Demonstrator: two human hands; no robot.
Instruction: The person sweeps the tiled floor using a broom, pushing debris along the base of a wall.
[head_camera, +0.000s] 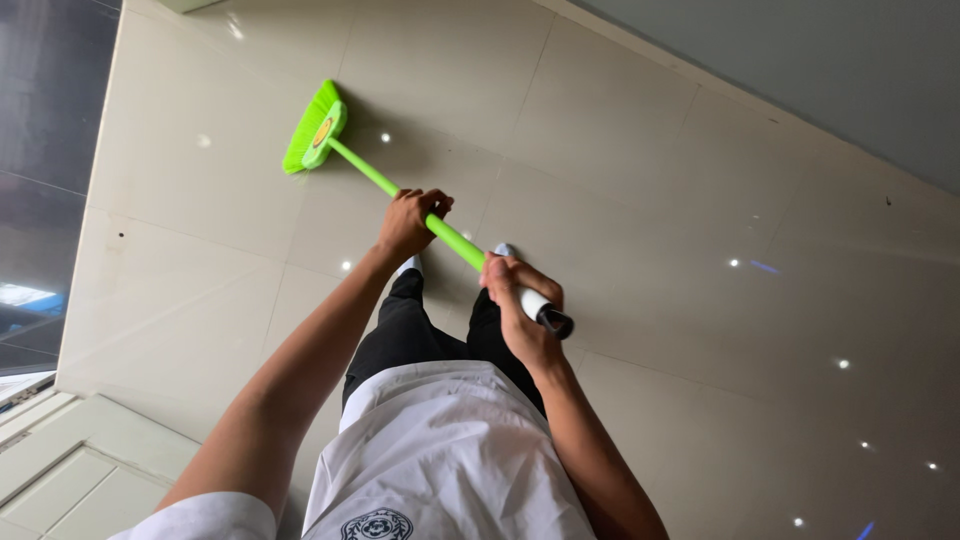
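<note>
A bright green broom (316, 128) with green bristles rests its head on the glossy cream tiled floor (640, 200) ahead of me. Its green handle (372, 177) runs back toward my body and ends in a white and black grip (545, 310). My left hand (408, 222) is closed around the handle partway down. My right hand (515, 300) is wrapped around the handle just below the white end. Both arms are stretched forward over my black trousers (410, 330) and white shirt (440, 460).
A grey wall (830, 60) borders the floor at the upper right. Dark glass panels (45, 150) stand at the left edge. A white panelled door or cabinet (60, 470) sits at the lower left. My feet (410, 265) stand on the tiles under the handle.
</note>
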